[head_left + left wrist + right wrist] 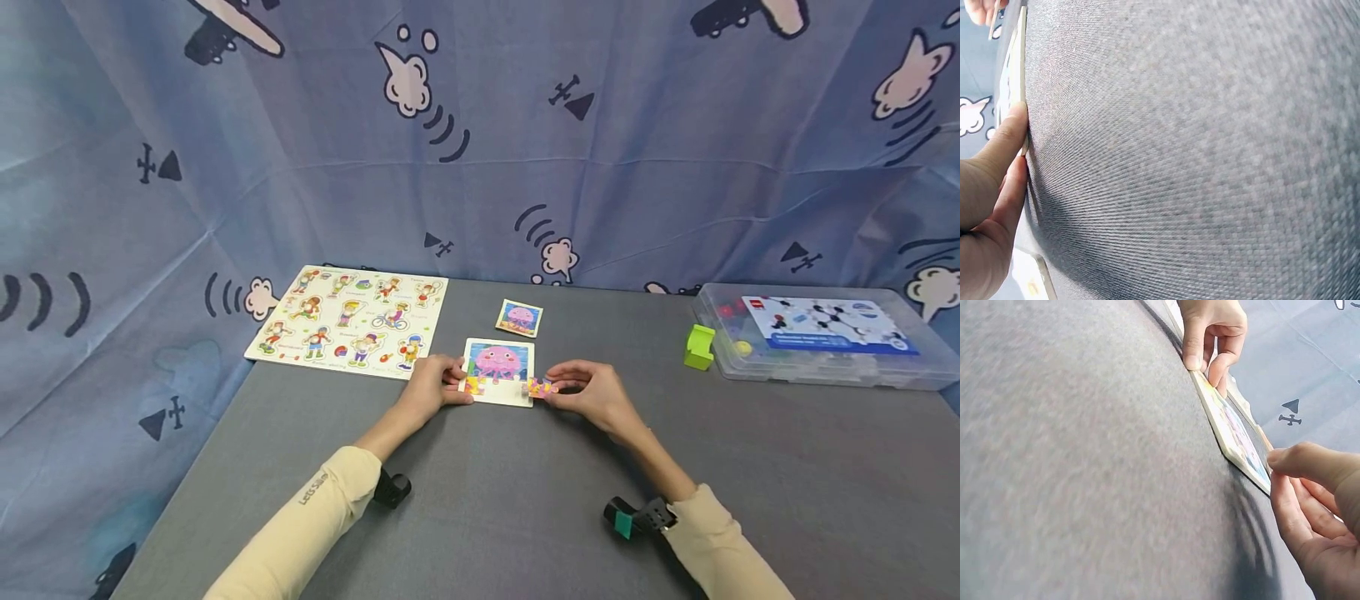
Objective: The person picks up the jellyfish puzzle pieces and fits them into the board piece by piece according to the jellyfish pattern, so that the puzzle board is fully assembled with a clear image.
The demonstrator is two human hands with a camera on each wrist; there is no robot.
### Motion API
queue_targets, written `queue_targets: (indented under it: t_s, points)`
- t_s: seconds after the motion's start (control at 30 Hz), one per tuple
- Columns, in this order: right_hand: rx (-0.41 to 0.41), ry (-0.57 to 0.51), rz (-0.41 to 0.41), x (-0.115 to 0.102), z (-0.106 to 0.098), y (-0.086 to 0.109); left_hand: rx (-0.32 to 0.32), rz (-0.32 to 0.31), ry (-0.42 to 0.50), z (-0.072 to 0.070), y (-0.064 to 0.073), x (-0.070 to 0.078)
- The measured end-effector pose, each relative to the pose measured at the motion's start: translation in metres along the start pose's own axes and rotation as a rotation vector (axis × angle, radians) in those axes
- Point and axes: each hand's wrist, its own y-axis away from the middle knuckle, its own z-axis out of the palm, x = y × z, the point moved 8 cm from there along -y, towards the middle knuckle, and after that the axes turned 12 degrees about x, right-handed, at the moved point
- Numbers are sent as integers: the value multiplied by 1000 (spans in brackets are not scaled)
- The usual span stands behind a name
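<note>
A square jigsaw puzzle board with a pink jellyfish picture lies on the grey table; a bare pale strip shows along its bottom, right of a yellow corner piece. My left hand grips its lower left edge, thumb at the near side in the left wrist view. Between right thumb and fingers, my right hand pinches a pink and orange puzzle piece right at the board's lower right edge. In the right wrist view, the right fingers largely hide this piece. A small square jellyfish picture lies just behind the board.
A large peg board of sports figures lies at the back left. At the back right, a clear plastic case with a printed sheet stands beside a lime-green block. A patterned blue cloth hangs behind the table.
</note>
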Motion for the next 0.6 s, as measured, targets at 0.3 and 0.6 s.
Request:
queue_targets:
  t_s: [0.3,0.6]
  points:
    - [6,-15,8,-1,17,-8,1,-7,-7,0,0,0]
    - [5,-67,-38,-15,32,-9,-1,-7,-5,0,1,2]
